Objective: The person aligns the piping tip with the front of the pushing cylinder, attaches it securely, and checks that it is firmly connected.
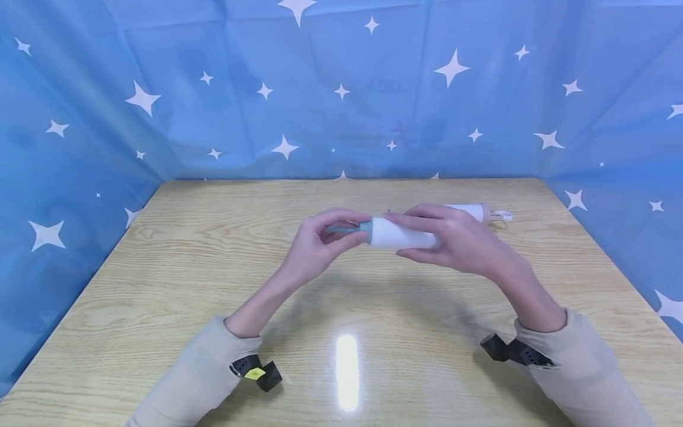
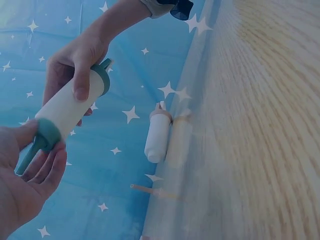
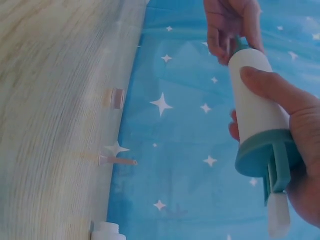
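Note:
Above the table, both hands hold a white tube (image 1: 396,233) level; it looks like an icing syringe. My left hand (image 1: 316,244) pinches the teal collar (image 2: 49,132) at its left end, and a slim teal nozzle (image 2: 29,158) points back toward that palm. My right hand (image 1: 453,240) grips the white barrel, thumb on one side and fingers round the other. At the opposite end, the right wrist view shows a teal flange (image 3: 264,151) with a lever-like part and a white tab (image 3: 278,215). The right hand covers that end in the head view.
A second white tube (image 2: 158,137) with a pinkish end lies on the wooden table (image 1: 160,279) behind the right hand. Toward the back stand a pinkish nozzle (image 3: 122,161) and a pinkish ring-like cap (image 3: 117,99). A blue star-patterned curtain (image 1: 341,118) borders the table.

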`<state>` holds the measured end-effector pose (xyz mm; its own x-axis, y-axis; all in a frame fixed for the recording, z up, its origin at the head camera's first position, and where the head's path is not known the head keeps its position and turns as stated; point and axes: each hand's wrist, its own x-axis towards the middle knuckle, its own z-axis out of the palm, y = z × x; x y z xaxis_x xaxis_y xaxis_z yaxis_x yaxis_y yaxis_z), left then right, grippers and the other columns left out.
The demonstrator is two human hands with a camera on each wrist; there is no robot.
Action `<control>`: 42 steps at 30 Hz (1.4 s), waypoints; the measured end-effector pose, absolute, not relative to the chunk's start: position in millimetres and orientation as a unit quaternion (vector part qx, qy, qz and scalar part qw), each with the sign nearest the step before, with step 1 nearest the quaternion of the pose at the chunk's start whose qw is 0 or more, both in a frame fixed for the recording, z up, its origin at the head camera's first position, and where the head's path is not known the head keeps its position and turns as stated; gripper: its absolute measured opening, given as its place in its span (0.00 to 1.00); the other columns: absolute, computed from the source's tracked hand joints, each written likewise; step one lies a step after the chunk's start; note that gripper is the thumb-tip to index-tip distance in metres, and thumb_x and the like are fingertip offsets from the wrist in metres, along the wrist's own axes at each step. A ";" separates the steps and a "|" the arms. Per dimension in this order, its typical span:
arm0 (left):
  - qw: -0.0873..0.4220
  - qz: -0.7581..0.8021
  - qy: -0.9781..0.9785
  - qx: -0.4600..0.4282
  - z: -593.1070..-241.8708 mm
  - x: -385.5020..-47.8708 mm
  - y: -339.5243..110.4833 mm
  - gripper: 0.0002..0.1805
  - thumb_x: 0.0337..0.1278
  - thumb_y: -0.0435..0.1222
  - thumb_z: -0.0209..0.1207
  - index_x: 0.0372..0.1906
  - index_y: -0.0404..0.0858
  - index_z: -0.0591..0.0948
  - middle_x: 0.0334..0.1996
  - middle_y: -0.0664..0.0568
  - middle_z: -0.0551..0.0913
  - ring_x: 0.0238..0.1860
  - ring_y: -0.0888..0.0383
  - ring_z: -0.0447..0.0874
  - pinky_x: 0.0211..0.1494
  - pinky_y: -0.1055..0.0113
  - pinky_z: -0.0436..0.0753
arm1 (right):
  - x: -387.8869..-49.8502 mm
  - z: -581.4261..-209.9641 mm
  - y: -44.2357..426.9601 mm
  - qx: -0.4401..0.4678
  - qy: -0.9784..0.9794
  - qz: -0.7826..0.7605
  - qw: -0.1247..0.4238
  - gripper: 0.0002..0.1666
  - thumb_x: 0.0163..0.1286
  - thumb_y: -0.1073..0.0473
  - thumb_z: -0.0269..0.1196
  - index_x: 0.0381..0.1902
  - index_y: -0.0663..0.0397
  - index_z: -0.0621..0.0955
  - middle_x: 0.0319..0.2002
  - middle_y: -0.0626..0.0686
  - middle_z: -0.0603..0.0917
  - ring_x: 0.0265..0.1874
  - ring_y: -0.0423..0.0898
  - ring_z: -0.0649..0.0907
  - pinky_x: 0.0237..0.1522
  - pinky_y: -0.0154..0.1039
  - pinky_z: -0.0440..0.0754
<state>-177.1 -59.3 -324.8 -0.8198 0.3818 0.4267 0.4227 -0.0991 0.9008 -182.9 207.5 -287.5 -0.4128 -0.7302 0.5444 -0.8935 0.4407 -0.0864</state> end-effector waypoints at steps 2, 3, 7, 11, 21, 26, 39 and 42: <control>0.008 -0.673 -0.678 -0.296 -324.1 -177.6 -59.6 0.20 0.59 0.24 0.67 0.57 0.31 0.82 0.52 0.43 0.84 0.52 0.49 0.85 0.56 0.58 0.86 | -183.0 -287.3 207.8 0.497 -0.818 0.184 0.225 0.37 0.74 0.32 0.54 0.61 0.56 0.82 0.46 0.57 0.87 0.38 0.52 0.87 0.33 0.48 0.89; 0.003 -0.670 -0.682 -0.293 -323.7 -178.0 -59.8 0.22 0.59 0.24 0.67 0.59 0.31 0.81 0.53 0.43 0.84 0.52 0.50 0.85 0.57 0.59 0.85 | -183.0 -287.1 207.9 0.497 -0.817 0.183 0.227 0.37 0.74 0.32 0.54 0.61 0.56 0.82 0.45 0.57 0.87 0.38 0.52 0.87 0.33 0.48 0.89; -0.032 -0.660 -0.702 -0.267 -322.3 -179.1 -61.5 0.23 0.60 0.27 0.68 0.61 0.34 0.80 0.50 0.43 0.84 0.47 0.51 0.88 0.53 0.61 0.87 | -183.0 -286.7 207.8 0.500 -0.813 0.184 0.234 0.36 0.74 0.33 0.54 0.61 0.57 0.83 0.45 0.57 0.87 0.38 0.53 0.87 0.33 0.48 0.89; -0.066 -0.668 -0.694 -0.259 -321.5 -179.9 -62.9 0.21 0.63 0.27 0.66 0.60 0.33 0.81 0.48 0.41 0.85 0.40 0.48 0.90 0.47 0.57 0.89 | -183.2 -287.0 207.7 0.501 -0.811 0.187 0.237 0.36 0.74 0.34 0.55 0.61 0.57 0.83 0.45 0.57 0.87 0.38 0.53 0.87 0.33 0.48 0.88; -0.028 -0.664 -0.696 -0.272 -322.0 -178.6 -63.5 0.15 0.65 0.31 0.66 0.55 0.37 0.85 0.50 0.48 0.86 0.46 0.47 0.88 0.52 0.56 0.87 | -183.5 -289.6 206.9 0.493 -0.820 0.179 0.230 0.33 0.71 0.37 0.63 0.62 0.55 0.82 0.45 0.55 0.86 0.39 0.51 0.86 0.34 0.47 0.88; -0.007 -0.663 -0.706 -0.247 -321.5 -178.1 -64.0 0.10 0.67 0.35 0.65 0.48 0.35 0.87 0.47 0.49 0.87 0.47 0.50 0.87 0.51 0.58 0.87 | -182.4 -291.0 204.0 0.503 -0.816 0.181 0.219 0.35 0.54 0.57 0.79 0.61 0.54 0.83 0.46 0.56 0.86 0.40 0.52 0.86 0.35 0.47 0.88; -0.130 -0.652 -0.710 -0.232 -319.3 -180.1 -63.9 0.12 0.71 0.37 0.61 0.47 0.29 0.81 0.38 0.36 0.84 0.30 0.50 0.87 0.42 0.52 0.89 | -182.1 -294.0 202.1 0.506 -0.815 0.182 0.215 0.38 0.47 0.61 0.82 0.59 0.54 0.84 0.45 0.55 0.87 0.40 0.51 0.86 0.35 0.46 0.88; -0.132 -0.651 -0.708 -0.239 -320.1 -179.8 -64.3 0.10 0.71 0.34 0.61 0.47 0.29 0.80 0.38 0.39 0.83 0.31 0.50 0.88 0.44 0.53 0.89 | -182.1 -294.6 201.5 0.505 -0.818 0.186 0.201 0.37 0.49 0.60 0.81 0.59 0.54 0.84 0.46 0.54 0.87 0.40 0.50 0.86 0.35 0.45 0.88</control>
